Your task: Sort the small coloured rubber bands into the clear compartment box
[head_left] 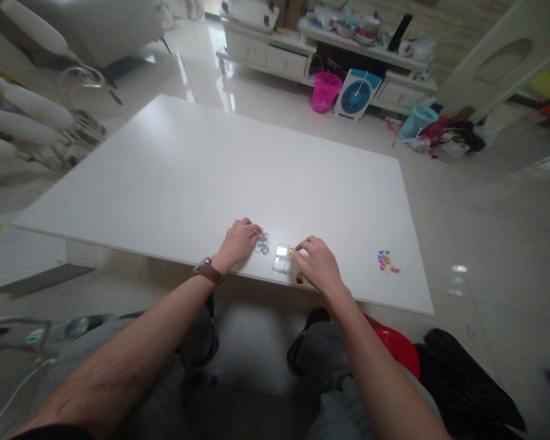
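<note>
My left hand (239, 242), with a watch on its wrist, is at the near edge of the white table. Its thumb and fingers are closed on a metal ring at the edge of a small pile of metal rings (263, 247). Right of the pile lies a clear plastic compartment box (282, 264). My right hand (318, 263) reaches over the box's right side, thumb and forefinger pinched at a compartment with small yellowish pieces (291, 252). Whatever is between those fingertips is too small to make out. A small dark and orange item (299, 278) sits at the box's near right corner.
Several small colourful pieces (385, 260) lie on the right part of the white table (238, 165). Below the near edge are my legs and a red stool (396, 345). Beyond the table stand a pink basket (326, 91), a fan (358, 93) and a low cabinet (284, 61).
</note>
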Demonstrator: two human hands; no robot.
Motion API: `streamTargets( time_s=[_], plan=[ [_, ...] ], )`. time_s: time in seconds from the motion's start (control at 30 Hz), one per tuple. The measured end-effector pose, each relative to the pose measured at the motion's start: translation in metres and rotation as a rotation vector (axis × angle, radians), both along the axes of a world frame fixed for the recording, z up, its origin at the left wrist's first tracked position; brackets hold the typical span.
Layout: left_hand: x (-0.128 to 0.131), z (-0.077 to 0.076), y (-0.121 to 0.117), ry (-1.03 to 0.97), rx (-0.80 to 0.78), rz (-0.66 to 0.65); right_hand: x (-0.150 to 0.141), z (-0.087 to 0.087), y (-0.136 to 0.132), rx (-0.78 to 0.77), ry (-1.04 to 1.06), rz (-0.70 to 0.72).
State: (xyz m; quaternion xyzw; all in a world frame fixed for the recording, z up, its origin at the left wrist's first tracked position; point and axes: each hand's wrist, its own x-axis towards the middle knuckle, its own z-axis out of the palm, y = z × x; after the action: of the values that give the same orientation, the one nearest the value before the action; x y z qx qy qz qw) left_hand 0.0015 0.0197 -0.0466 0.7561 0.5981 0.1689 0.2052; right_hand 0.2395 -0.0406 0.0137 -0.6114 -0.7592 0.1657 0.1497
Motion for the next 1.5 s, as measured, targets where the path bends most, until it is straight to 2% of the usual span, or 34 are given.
streamTargets(
  time_s=[0.2, 0.5, 0.67, 0.87, 1.1, 1.33, 1.5],
  plan=[
    [0.0, 0.008, -0.001, 0.053, -0.055, 0.037, 0.001, -0.001, -0.003, -0.003, -0.007, -0.005],
    [0.001, 0.011, 0.004, 0.15, -0.209, 0.095, 0.0, -0.002, -0.002, -0.029, -0.015, 0.009],
    [-0.004, 0.026, 0.008, 0.014, -0.261, 0.109, 0.0, -0.001, -0.001, -0.029, -0.018, 0.017],
    [-0.014, 0.037, 0.008, -0.135, -0.227, 0.105, 0.0, 0.001, -0.005, -0.049, -0.043, 0.023],
    [-0.01, 0.034, 0.006, -0.153, -0.268, 0.032, 0.0, -0.001, -0.005, -0.079, -0.056, 0.046],
    [-0.004, 0.023, 0.004, -0.1, -0.199, -0.035, -0.003, -0.001, -0.002, -0.098, -0.063, 0.049],
    [-0.002, 0.025, 0.001, -0.09, -0.2, -0.05, -0.003, 0.001, -0.005, -0.097, -0.053, 0.049]
  ],
)
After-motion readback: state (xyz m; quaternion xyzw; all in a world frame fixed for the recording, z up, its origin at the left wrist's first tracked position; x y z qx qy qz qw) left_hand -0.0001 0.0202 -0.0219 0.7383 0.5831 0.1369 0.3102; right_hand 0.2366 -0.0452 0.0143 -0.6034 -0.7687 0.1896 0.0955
